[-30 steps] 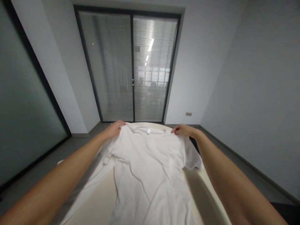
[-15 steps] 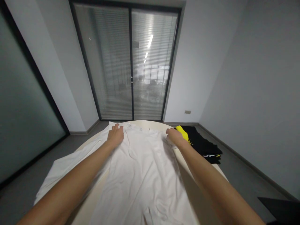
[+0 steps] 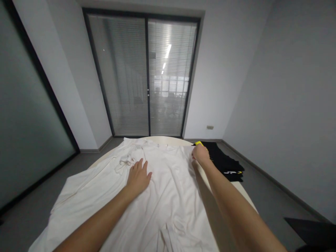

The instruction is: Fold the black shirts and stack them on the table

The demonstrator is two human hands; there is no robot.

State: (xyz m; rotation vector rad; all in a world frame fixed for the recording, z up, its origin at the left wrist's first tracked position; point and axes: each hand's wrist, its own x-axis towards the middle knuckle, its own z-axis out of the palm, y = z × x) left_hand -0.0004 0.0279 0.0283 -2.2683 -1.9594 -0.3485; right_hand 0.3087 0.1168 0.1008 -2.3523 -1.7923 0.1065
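**White garment spread flat, one palm pressing, one hand pinching the far right edge**

Head view: A white garment [image 3: 162, 196] lies spread across a pale round table [image 3: 244, 196], covering most of the top from the far rim down to the near edge of the frame. It lies mostly flat, with soft creases running along its length and a bunched, wrinkled patch at the far left.

The left hand [image 3: 138, 176] rests palm down on the cloth left of its middle, fingers spread wide and pointing away from the person. It holds nothing; the flat, open palm looks placed to pin or smooth the fabric so that it does not slide on the tabletop.

The right hand [image 3: 200, 154] sits further away, at the garment's far right edge, with the fingers curled in narrowly. It appears to pinch the hem or shoulder there, though the fingertips are hidden behind the knuckles, so the grip is a judgement. Holding that edge would keep the cloth taut against the pressing palm.

Just beyond the right hand lies a small yellow item [image 3: 198, 143], touching or overlapping a dark garment [image 3: 225, 162] that lies at the far right. Behind the table stand glass doors with closed blinds [image 3: 147, 77], and grey walls on both sides.
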